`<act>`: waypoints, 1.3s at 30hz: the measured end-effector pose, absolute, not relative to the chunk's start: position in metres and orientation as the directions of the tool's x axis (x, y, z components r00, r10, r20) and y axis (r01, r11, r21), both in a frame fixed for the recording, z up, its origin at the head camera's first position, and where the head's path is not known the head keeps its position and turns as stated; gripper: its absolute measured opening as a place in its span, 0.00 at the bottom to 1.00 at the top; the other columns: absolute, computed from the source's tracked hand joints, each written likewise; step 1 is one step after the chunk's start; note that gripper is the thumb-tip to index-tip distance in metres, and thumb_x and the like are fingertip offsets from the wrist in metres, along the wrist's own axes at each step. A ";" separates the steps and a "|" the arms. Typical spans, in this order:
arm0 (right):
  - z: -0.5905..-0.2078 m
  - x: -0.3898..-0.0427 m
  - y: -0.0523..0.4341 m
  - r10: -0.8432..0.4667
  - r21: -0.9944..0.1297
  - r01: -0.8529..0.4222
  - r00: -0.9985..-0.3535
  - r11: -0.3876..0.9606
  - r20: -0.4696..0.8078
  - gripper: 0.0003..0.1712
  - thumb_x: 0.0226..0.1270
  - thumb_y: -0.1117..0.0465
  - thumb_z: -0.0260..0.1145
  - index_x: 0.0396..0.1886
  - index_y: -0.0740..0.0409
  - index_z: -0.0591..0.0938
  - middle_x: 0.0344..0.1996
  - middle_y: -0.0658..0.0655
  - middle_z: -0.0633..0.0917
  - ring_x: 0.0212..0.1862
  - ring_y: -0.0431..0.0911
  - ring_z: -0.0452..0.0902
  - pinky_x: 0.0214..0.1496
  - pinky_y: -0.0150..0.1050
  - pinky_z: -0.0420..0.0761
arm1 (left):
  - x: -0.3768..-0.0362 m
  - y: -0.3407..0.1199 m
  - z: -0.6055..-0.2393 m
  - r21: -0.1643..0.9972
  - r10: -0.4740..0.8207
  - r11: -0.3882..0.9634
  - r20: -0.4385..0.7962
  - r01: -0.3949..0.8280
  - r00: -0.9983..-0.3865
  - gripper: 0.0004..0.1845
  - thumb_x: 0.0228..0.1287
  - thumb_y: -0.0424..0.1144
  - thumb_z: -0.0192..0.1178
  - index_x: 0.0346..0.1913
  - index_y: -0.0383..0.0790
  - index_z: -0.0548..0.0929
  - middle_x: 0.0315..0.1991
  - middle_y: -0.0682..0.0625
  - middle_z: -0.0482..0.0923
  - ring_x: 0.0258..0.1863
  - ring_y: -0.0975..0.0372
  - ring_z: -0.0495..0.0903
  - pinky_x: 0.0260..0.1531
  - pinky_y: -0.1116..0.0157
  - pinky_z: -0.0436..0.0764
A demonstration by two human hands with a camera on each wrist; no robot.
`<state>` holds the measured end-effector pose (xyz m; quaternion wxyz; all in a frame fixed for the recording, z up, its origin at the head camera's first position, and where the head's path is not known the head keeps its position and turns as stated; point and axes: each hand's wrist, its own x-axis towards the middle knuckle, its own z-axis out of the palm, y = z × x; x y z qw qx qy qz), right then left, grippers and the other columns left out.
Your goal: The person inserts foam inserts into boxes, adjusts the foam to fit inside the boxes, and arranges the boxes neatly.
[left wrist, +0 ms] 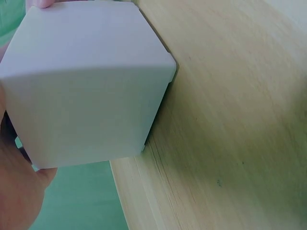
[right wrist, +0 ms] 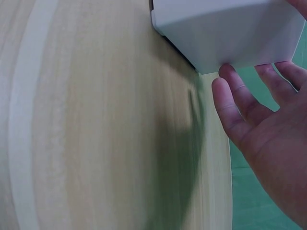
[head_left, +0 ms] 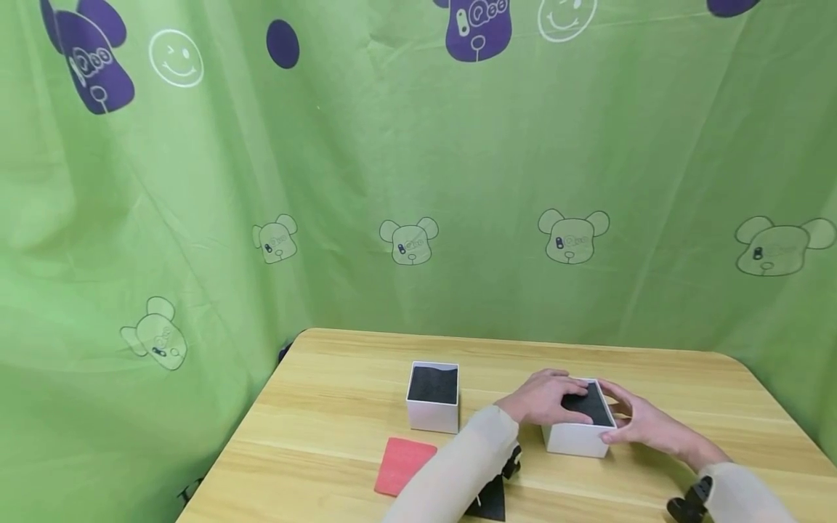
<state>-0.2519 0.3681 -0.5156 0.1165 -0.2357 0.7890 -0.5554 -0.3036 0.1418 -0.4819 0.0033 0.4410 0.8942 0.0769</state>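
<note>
A white box lined with black foam stands open-topped on the wooden table, right of centre. My left hand lies over its top from the left, fingers curled across the foam and rim. In the left wrist view the box fills the frame, with my palm against its lower side. My right hand is at the box's right side, thumb on the front corner and fingers by the far rim. In the right wrist view its fingers are nearly straight, their tips touching the box.
A second white box with black foam stands to the left of the held one. A red card and a black piece lie near the front edge. Green printed cloth hangs behind and to the left of the table.
</note>
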 end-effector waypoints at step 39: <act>-0.518 -0.250 0.365 -0.501 -0.916 -0.336 -0.844 0.221 0.188 0.54 0.51 0.78 0.67 0.66 0.84 0.38 0.58 0.91 0.45 0.50 0.29 0.72 0.45 0.35 0.80 | -0.300 0.112 -0.465 0.194 0.731 0.669 0.006 0.718 -0.683 0.31 0.58 0.62 0.59 0.63 0.57 0.74 0.60 0.66 0.70 0.61 0.73 0.65 0.59 0.75 0.61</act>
